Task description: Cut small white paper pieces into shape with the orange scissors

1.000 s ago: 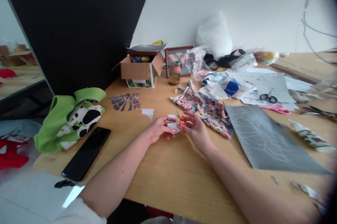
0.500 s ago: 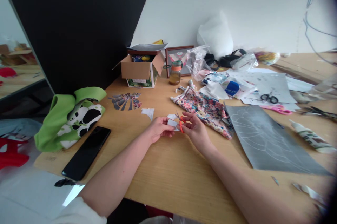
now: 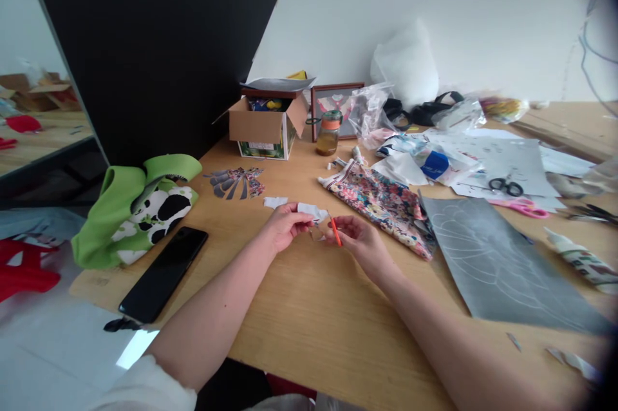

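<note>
Over the middle of the wooden table [image 3: 309,321], my left hand [image 3: 282,225] pinches a small white scrap of paper [image 3: 311,210] and holds it a little above the surface. My right hand [image 3: 360,242] sits just to the right of it, fingers closed round small orange-handled scissors [image 3: 334,229], whose blades point toward the scrap. A second white scrap [image 3: 275,202] lies on the table just behind my left hand.
A black phone [image 3: 164,273] and a green panda-print bag [image 3: 138,205] lie at the left. Floral fabric [image 3: 381,201], a grey sheet [image 3: 497,266], black scissors [image 3: 506,186], pink scissors [image 3: 524,207], a cardboard box [image 3: 268,124], a jar [image 3: 329,134] and a picture frame [image 3: 335,103] crowd the back and right.
My left hand has lifted and turned the white scrap. The scissors have tilted and moved slightly lower in my right hand. The view has shifted a little to the left.
</note>
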Tool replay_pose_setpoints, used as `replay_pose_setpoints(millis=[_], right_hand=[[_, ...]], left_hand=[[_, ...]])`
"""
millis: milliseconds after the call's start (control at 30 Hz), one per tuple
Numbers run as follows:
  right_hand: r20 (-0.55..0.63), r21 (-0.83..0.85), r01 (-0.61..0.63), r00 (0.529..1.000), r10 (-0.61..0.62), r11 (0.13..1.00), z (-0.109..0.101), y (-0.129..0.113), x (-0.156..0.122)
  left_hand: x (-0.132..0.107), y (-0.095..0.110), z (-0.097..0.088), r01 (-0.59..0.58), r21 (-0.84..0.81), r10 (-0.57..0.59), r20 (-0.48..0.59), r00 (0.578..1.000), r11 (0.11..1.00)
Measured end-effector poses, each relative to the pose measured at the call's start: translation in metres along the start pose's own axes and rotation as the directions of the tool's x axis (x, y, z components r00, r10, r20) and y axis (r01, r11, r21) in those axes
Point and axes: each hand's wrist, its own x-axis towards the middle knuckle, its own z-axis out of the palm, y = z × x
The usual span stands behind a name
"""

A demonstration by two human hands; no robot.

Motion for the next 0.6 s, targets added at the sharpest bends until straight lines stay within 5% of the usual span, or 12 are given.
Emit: replay_pose_setpoints(millis=[600], right_hand=[[0.174,0.011,-0.137,0.976,0.133,0.99,0.0042,-0.0082,-0.008]], left_hand=[[0.0034,-0.0015,-0.0037,-0.045,0.028,0.045,0.016,0.999,0.999]])
